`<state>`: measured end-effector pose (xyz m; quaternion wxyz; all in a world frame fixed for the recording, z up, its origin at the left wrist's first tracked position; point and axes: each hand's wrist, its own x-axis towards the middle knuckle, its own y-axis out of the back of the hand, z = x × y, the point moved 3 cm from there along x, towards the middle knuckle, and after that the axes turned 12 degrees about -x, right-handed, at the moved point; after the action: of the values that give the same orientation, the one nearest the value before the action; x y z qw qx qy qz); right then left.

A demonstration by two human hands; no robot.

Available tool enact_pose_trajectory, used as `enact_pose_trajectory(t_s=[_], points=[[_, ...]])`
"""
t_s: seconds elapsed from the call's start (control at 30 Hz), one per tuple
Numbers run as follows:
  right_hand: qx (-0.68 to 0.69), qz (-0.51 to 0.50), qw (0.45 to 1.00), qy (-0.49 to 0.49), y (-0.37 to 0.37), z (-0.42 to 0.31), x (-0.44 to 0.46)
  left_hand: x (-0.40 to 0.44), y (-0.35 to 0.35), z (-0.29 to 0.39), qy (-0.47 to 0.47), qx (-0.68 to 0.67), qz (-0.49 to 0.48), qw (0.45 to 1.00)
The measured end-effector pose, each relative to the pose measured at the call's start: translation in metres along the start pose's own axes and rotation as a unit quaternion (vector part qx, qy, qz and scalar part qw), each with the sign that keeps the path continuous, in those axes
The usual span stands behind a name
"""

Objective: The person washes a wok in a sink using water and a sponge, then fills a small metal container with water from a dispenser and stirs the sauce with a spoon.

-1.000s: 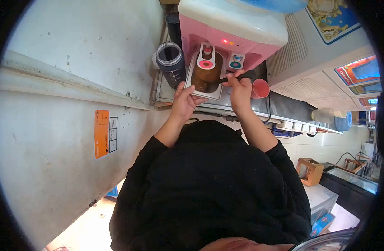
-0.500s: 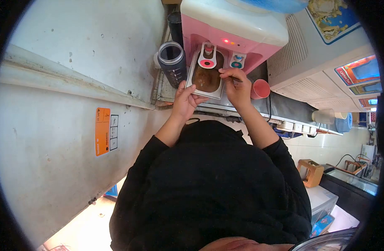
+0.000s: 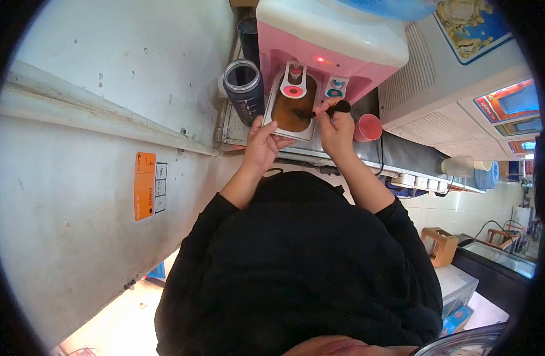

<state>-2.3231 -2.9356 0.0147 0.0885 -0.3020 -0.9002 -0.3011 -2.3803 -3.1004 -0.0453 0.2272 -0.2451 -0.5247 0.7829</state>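
From where I stood, a spill looked the likeliest trouble: the metal pan (image 3: 303,136) of brown liquid (image 3: 291,123) sat under the red-marked tap (image 3: 294,91) of the pink water dispenser (image 3: 362,70), just behind the counter's (image 3: 403,153) front edge. A hard stir or a tilted grip could send liquid over the near rim. The raised handle of the black-handled utensil (image 3: 342,107), swung right, might knock the red cup (image 3: 368,128); a leftward shove of the pan might upset the open dark bottle (image 3: 245,95) beside it, near the counter's left end.

The left hand (image 3: 264,141) gripped the pan's near-left corner, thumb over the rim and the other fingers underneath; I couldn't make out how much weight they carried. The right hand (image 3: 338,129) had its fingers closed round the utensil, knuckles near the right rim, the dark head dipped in the liquid. Both forearms reached forward from black sleeves (image 3: 216,213), elbows bent and spread.
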Motion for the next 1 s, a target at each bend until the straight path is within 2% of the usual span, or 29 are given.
enact_pose_trajectory(t_s=[0.1, 0.2, 0.33, 0.4, 0.5, 0.6, 0.7, 0.8, 0.9, 0.93, 1.0], points=[[0.181, -0.018, 0.977, -0.109, -0.007, 0.006, -0.002, 0.000, -0.001, -0.001, 0.000, 0.002, -0.003, 1.000], [0.299, -0.005, 0.938, -0.173, -0.014, 0.020, -0.001, 0.000, -0.001, -0.003, 0.003, 0.007, -0.002, 1.000], [0.329, 0.038, 0.920, -0.211, -0.008, 0.031, 0.003, 0.000, 0.002, -0.005, 0.003, 0.001, 0.011, 1.000], [0.317, 0.062, 0.926, -0.193, -0.002, 0.025, 0.004, 0.001, 0.002, -0.004, 0.005, -0.005, 0.014, 1.000], [0.207, 0.030, 0.973, -0.093, 0.003, 0.021, 0.005, 0.000, 0.002, -0.004, 0.004, -0.008, 0.010, 1.000], [0.163, -0.014, 0.986, 0.020, 0.008, -0.002, 0.004, 0.000, 0.000, -0.004, 0.003, -0.003, 0.010, 1.000], [0.023, -0.035, 0.983, 0.180, 0.007, -0.002, 0.007, 0.001, -0.002, -0.003, 0.005, 0.005, 0.014, 1.000], [-0.055, -0.085, 0.983, 0.154, 0.008, -0.017, 0.004, 0.000, 0.001, -0.003, 0.005, 0.001, 0.009, 1.000], [-0.175, 0.016, 0.983, 0.052, 0.011, -0.002, -0.012, 0.000, 0.001, -0.003, 0.003, -0.004, 0.004, 1.000], [-0.085, -0.024, 0.996, -0.030, 0.004, 0.015, -0.017, 0.000, 0.000, -0.003, 0.002, -0.005, 0.007, 1.000], [0.099, -0.103, 0.971, -0.192, -0.008, 0.024, -0.025, -0.001, -0.002, -0.003, 0.001, -0.002, 0.006, 1.000]])
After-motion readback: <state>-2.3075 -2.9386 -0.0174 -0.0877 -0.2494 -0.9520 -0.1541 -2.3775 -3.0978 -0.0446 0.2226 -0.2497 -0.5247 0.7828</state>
